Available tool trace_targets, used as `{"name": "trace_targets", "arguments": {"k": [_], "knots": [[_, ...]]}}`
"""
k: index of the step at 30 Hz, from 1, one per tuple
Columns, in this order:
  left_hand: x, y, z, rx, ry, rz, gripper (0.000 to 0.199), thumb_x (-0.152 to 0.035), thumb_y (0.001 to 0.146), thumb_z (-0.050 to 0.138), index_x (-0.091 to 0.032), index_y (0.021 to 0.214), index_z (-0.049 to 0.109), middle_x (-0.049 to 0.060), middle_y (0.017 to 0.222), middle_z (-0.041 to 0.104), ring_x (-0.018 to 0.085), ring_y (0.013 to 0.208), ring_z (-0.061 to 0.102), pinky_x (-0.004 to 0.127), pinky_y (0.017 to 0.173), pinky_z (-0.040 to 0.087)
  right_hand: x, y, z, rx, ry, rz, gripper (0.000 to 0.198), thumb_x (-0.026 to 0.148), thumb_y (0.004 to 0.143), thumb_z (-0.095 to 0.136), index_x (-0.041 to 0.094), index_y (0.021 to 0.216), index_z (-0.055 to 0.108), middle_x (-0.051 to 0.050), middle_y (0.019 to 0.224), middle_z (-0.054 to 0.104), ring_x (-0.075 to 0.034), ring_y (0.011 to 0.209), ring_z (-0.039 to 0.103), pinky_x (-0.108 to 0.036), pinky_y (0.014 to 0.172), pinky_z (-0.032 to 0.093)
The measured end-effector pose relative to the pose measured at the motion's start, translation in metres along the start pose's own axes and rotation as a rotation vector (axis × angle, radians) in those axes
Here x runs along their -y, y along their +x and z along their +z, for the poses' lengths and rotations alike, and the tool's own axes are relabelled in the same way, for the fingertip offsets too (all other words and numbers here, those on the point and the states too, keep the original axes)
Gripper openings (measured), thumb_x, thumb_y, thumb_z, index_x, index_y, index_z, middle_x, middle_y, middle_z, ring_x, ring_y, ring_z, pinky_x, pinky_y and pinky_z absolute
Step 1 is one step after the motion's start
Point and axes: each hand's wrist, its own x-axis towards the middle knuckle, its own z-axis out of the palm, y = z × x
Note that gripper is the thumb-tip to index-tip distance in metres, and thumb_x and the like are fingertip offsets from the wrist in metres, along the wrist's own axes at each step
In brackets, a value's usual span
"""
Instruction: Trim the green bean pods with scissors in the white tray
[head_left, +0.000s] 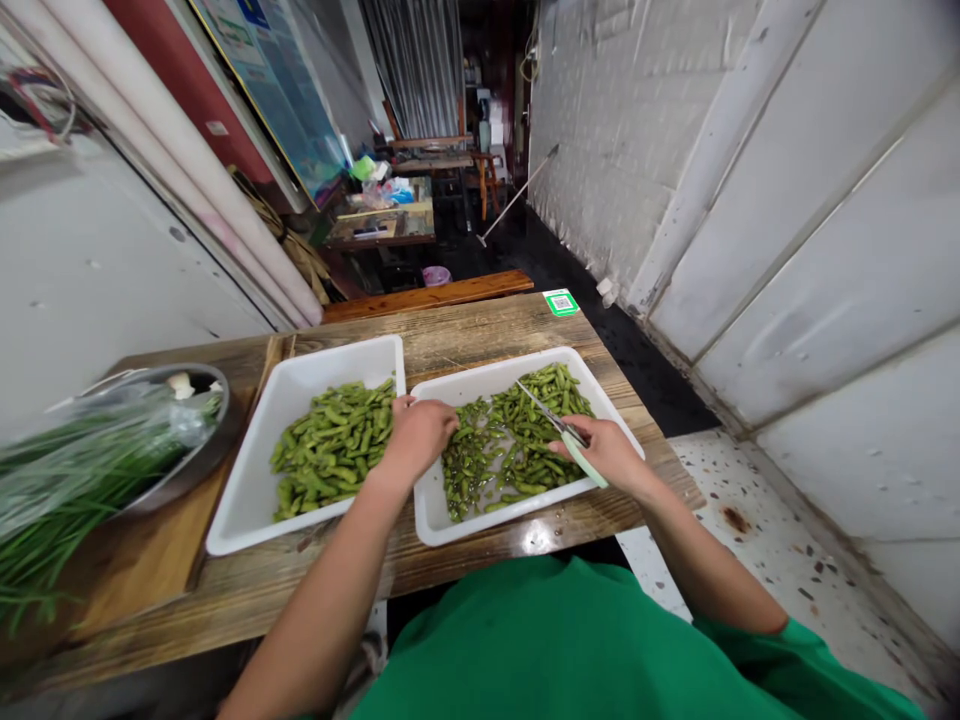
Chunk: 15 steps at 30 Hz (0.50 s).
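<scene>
My right hand [604,450] holds a pair of scissors [581,457] with pale green handles, blades pointing up and left over the right white tray [630,435]. Below the blades lie green soybean pods [536,445], with small cut bits [469,470] gathered on that tray's left side. Above the place where the two trays meet is my left hand [418,435], its fingers curled together; whatever is between them is too hidden to make out. The left white tray [247,490] holds a heap of pods [330,445] beside that hand.
Both trays stand on a wooden table [472,335]. At the left, a metal bowl [217,440] and green stalks in clear plastic [97,460] rest on a wooden board [161,560]. A green QR-code card [561,302] lies near the far right corner, beyond it a bench [442,297].
</scene>
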Motion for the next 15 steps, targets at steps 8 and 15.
{"name": "trace_targets", "arguments": {"k": [8,15], "knots": [[-0.007,0.006,0.035,0.498,0.237,0.165,0.054,-0.020,0.060,0.060,-0.025,0.113,0.051,0.012,0.124,0.043,0.029,0.106,0.044,0.035,0.080,0.036,-0.005,0.001,0.004,-0.049,0.028,-0.024,0.046,0.051,0.065,0.055,0.017,0.095,0.060,-0.002,0.071,0.063,-0.014,0.059,0.054,-0.022,0.053,0.041],[-0.013,0.018,0.019,0.374,0.023,0.225,0.027,-0.018,0.072,0.046,-0.021,0.093,0.063,0.007,0.092,0.064,0.019,0.087,0.055,0.025,0.076,0.037,-0.008,0.000,0.003,-0.035,0.046,-0.025,0.042,0.046,0.067,0.055,0.018,0.098,0.059,-0.002,0.075,0.063,-0.014,0.061,0.054,-0.022,0.055,0.041]]}}
